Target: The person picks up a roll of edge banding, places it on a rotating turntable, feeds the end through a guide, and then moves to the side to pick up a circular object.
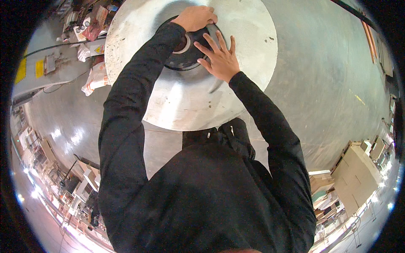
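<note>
A grey concrete floor (pixel 329 84) fills the scene, with cardboard boxes (pixel 358 168) stacked at the near right and bags and clutter (pixel 95 76) at the far left. Standing on it, directly ahead of the person, is a large pale grey disc (pixel 190 101), scuffed and spotted, its face turned up toward the camera. At its centre sits a dark round hub (pixel 185 55) with a lighter ring (pixel 184 45) inside. The left hand (pixel 195 17) is curled over the far edge of the hub, fingers bent down onto it; whether it truly grips cannot be told. The right hand (pixel 219 57) lies flat with fingers spread, palm on the disc and fingertips across the hub's right edge, holding nothing. The hands are close together but not touching. Judgement: the step in hand appears to be seating or turning the hub. The next move would call for steady pressure from the right palm while the left works the hub round.
</note>
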A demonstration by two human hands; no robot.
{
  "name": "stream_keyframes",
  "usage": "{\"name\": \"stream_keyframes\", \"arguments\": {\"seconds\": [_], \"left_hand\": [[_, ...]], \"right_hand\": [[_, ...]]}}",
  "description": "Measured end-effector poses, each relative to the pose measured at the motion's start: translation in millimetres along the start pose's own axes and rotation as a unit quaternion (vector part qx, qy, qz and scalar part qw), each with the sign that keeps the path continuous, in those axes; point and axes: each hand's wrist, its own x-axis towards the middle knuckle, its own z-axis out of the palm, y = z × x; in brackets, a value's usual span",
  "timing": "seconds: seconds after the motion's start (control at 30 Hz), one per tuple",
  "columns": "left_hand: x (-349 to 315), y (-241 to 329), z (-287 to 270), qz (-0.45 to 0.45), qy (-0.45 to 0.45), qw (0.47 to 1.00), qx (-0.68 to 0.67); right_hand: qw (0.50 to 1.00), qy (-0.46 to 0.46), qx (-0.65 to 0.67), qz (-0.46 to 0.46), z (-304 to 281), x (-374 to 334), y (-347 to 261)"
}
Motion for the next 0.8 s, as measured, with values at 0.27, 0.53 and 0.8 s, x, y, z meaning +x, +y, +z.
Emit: {"name": "stream_keyframes", "arguments": {"seconds": [0.27, 0.53, 0.8], "left_hand": [[-115, 122, 13, -0.307, 0.347, 0.859, -0.218], [-172, 225, 77, -0.370, 0.256, 0.893, -0.032], [-198, 219, 100, -0.326, 0.288, 0.900, 0.034]], "right_hand": [[1.000, -0.017, 0.019, 0.018, 4, 4, 0], [0.998, -0.057, 0.012, -0.009, 0, 10, 4], [0.998, -0.054, -0.002, -0.025, -3, 12, 10]]}}
